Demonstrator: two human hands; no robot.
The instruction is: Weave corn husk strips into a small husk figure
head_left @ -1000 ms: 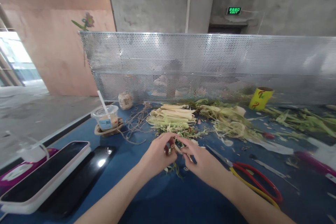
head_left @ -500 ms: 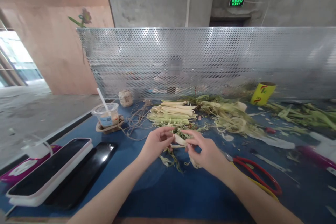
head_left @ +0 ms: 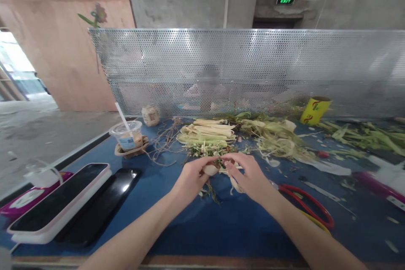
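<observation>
Over the middle of the blue table, my left hand [head_left: 189,179] is closed around a pale, curved piece of husk [head_left: 210,170]. My right hand [head_left: 248,173] is beside it with bent fingers, its fingertips close to the left ones; what they grip is partly hidden. Below the right fingers a second pale strip [head_left: 236,184] shows. Green sprigs [head_left: 209,149] lie just beyond both hands, with some leaves [head_left: 210,194] under them. Behind these is a stack of pale stalk-like strips [head_left: 211,128].
Red-and-yellow-handled scissors [head_left: 308,202] lie by my right forearm. Loose husks [head_left: 278,139] and a yellow roll [head_left: 314,110] are farther right. On the left are twine [head_left: 166,141], a drink cup [head_left: 128,137] and phones [head_left: 60,198]. A perforated metal panel [head_left: 164,59] borders the back.
My fingers have shifted on the pale husk piece, which now sits more in the left hand. My right hand has moved slightly right and up. The camera view has tilted a little.
</observation>
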